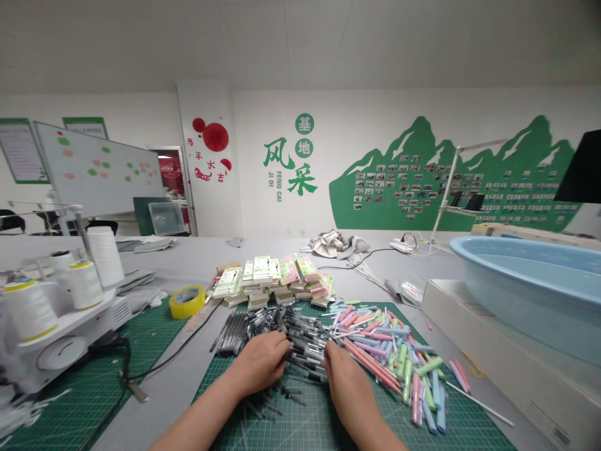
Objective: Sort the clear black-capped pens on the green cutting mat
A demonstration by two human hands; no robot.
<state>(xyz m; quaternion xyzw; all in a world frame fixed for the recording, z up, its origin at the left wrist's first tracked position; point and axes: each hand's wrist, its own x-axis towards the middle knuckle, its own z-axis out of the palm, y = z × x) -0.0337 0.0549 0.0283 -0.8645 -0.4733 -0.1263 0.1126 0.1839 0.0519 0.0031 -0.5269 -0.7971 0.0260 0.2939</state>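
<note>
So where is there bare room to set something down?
Grey table behind the yellow tape, left of the stacked packs; also the green mat's near part between the forearms. Crowded: dark pens around the left hand and right hand, coloured tubes to the right.

The left hand [263, 359] and right hand [346, 376] touch dark pens [307, 332] (slightly blurred), with small boxes [261, 269] at twelve o'clock, pastel pens [402, 358] at three, yellow tape [185, 308] at ten.

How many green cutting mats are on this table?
2. One mat is at the left, by the white machine; the other mat is in the middle, with black pens on it. Things on the table might hide more.
</note>
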